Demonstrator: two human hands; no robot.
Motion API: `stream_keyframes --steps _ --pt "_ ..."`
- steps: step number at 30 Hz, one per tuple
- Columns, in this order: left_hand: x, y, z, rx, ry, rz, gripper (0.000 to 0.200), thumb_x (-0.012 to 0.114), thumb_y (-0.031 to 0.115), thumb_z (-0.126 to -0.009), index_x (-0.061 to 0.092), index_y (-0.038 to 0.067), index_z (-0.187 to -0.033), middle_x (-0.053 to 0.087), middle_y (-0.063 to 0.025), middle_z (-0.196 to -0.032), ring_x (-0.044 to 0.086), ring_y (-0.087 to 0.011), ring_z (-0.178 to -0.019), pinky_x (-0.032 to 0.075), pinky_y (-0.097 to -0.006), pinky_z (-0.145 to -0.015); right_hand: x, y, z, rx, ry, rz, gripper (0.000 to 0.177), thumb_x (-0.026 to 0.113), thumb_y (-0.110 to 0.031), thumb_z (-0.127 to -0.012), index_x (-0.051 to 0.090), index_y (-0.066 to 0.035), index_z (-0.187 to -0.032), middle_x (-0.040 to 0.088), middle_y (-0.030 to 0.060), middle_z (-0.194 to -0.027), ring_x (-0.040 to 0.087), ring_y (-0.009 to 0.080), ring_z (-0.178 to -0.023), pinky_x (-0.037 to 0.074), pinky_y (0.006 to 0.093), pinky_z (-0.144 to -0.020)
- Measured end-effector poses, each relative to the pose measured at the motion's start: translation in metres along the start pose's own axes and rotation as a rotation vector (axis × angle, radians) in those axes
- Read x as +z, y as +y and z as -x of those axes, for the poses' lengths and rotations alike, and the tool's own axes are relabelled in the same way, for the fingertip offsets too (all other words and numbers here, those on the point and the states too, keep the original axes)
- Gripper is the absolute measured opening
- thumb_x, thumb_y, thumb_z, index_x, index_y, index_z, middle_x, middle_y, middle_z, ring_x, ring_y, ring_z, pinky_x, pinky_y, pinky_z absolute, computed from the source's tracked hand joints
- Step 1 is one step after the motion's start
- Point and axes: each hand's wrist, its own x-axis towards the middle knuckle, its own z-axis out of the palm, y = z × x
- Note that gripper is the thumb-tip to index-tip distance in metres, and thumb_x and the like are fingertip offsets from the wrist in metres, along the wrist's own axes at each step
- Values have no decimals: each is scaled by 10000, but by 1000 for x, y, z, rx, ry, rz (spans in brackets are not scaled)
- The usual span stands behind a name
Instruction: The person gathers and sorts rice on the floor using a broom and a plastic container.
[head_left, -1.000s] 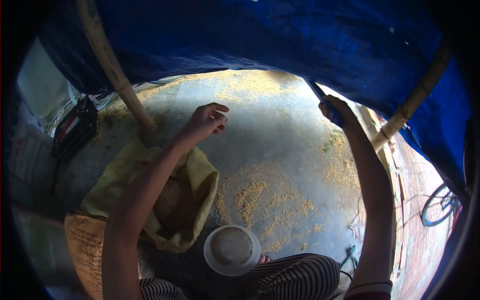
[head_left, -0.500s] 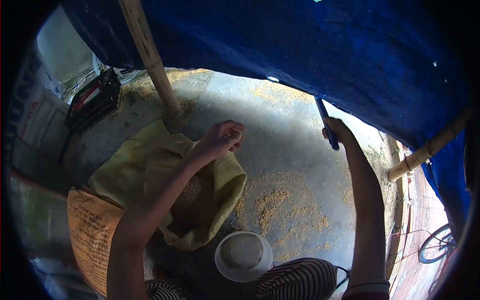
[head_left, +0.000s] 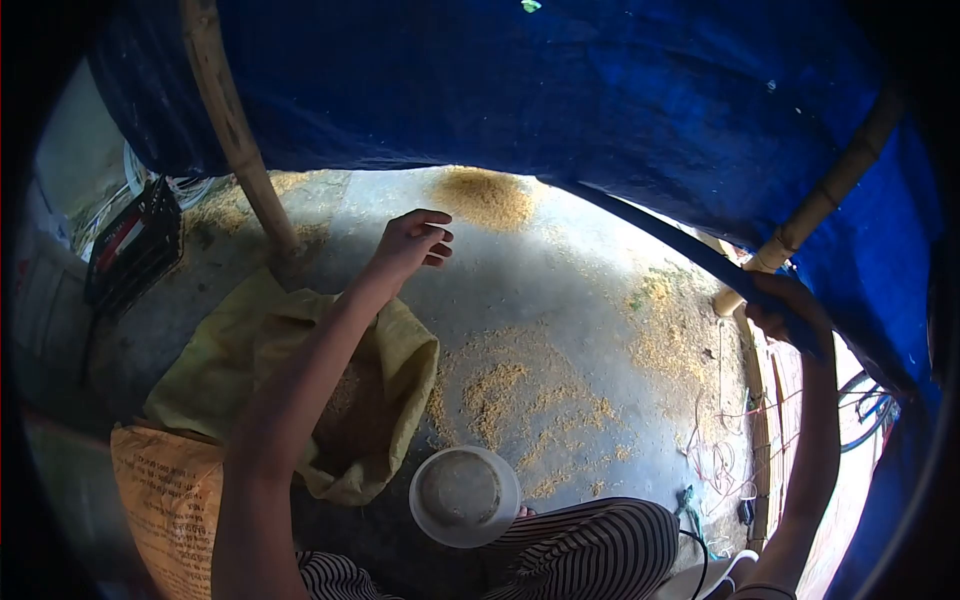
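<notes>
My right hand (head_left: pixel 782 308), at the right, is wrapped round a long dark blue handle (head_left: pixel 670 232). The handle slants up and left along the lower edge of a hanging blue tarp (head_left: pixel 520 90); its far end is out of sight, so its kind cannot be told. My left hand (head_left: pixel 412 243) hangs in the air with nothing in it, the fingers loosely bent and apart. Below it stands an open yellowish sack (head_left: pixel 405 365) with brownish material inside. Past the left fingers, a heap of yellow grain (head_left: pixel 487 200) lies under the tarp's edge.
A white bucket (head_left: pixel 424 520) stands by my striped knees. Loose grain (head_left: pixel 500 390) is scattered over the concrete floor. An orange printed sack (head_left: pixel 170 500) and a black crate (head_left: pixel 135 245) are at the left. Bamboo poles (head_left: pixel 235 130) stand left and right; wires (head_left: pixel 715 455) lie at right.
My right hand has swung right with the blue handle, which now shows longer and more slanted. The grain heap has come into view. My left hand stays empty, and the view has shifted right.
</notes>
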Motion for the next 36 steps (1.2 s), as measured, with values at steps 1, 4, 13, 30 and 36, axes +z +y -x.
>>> stream_keyframes --steps 1,4,13,30,36 --pt "4 5 -1 -16 41 47 243 476 72 -877 548 28 -1104 600 -72 -900 616 -142 -748 518 -270 -635 5 0 -11 -13 34 -89 314 498 -306 -888 528 6 -875 506 60 -560 407 65 -339 309 179 -266" --pt "9 13 7 2 37 37 244 488 81 -872 548 18 -1099 601 -97 -910 613 -172 -757 516 -288 -656 17 -11 -77 61 -113 -146 305 503 -257 -880 483 34 -794 431 17 -509 411 71 -353 324 180 -289" --pt "-21 -4 25 42 85 -61 223 493 67 -870 563 46 -1081 600 -76 -887 607 -157 -759 517 -286 -655 52 0 -377 -441 -160 -609 211 574 -107 -815 479 45 -928 529 156 -754 572 242 -567 534 304 -539" --pt "-24 -38 39 -97 51 16 234 488 74 -875 548 33 -1097 596 -64 -907 597 -135 -755 504 -271 -667 126 9 -341 -265 -181 185 166 426 -210 -891 399 -60 -957 492 84 -587 482 166 -435 382 282 -385" --pt "-34 -36 32 -78 62 54 227 480 50 -865 561 27 -1076 602 -73 -892 603 -132 -732 505 -265 -633 60 13 -146 -119 25 319 433 546 -253 -878 434 -124 -1276 544 66 -627 463 93 -412 380 215 -356"
